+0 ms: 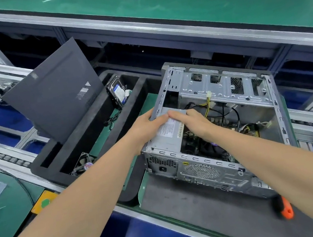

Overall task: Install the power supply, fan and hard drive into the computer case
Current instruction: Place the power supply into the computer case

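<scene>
The grey power supply [169, 133] lies flat in the near-left corner of the computer case [230, 88]. Its long side runs near to far. The left hand [147, 128] grips the case's left rim, and the right hand [194, 125] presses flat on top of the power supply.

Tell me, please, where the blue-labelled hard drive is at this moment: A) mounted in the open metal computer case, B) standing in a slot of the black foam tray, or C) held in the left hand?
B: the blue-labelled hard drive stands on edge in the black foam tray.

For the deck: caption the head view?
Left hand grips and right hand presses the power supply into the computer case; hard drive and fan wait in foam tray.
</scene>
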`<state>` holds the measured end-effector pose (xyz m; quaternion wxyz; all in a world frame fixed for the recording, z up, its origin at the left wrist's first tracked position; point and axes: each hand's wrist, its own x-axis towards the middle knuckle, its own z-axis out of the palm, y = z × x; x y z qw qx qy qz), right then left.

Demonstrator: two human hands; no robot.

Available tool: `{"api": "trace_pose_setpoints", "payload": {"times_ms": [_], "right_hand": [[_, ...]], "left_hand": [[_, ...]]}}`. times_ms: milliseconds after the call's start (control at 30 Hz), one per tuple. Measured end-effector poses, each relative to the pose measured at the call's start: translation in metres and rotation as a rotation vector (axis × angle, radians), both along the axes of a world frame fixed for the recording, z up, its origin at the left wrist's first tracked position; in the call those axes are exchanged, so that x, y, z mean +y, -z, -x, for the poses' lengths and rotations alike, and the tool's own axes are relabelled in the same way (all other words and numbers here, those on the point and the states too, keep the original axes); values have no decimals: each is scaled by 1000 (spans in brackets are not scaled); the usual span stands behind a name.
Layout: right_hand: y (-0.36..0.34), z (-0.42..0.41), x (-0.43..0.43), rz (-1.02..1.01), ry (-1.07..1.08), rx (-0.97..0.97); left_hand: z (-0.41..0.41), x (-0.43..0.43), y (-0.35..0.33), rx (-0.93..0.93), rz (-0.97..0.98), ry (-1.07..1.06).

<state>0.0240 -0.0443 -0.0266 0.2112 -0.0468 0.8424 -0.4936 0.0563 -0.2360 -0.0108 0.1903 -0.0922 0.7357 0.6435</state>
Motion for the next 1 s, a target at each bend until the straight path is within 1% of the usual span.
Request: {"api": "trace_pose_setpoints", "payload": {"times_ms": [100, 200, 267, 333, 400, 433, 500, 667, 833, 900, 933, 1000], "right_hand": [[0, -1, 2, 20, 19, 5], [2, -1, 1, 33, 19, 34], [5, 0, -1, 112, 0, 16], [6, -3, 0, 170, 7, -110], [4, -7, 5, 138, -56, -246], [5, -9, 8, 128, -122, -279], [4, -12, 11, 128, -166, -289], [2, -21, 7, 159, -48, -134], [4, -21, 15, 161, -29, -15], [0, -15, 14, 153, 61, 67], [-2, -11, 13, 121, 114, 100], [-5, -7, 10, -15, 184, 172]], "left_hand": [[0, 0, 1, 58, 34, -1], [-3, -2, 1, 46, -51, 29], [-6, -6, 1, 1, -126, 120], [-9, -12, 5, -96, -213, 198], [-14, -17, 8, -150, -242, 226], [-16, -18, 9, -153, -240, 230], [-19, -17, 8, -132, -232, 220], [-23, -12, 1, -91, -233, 173], [-26, -10, -1, -70, -244, 129], [-25, -11, 0, -83, -254, 120], [-24, -12, 0, -90, -250, 124], [-23, -13, 1, -108, -229, 138]]}}
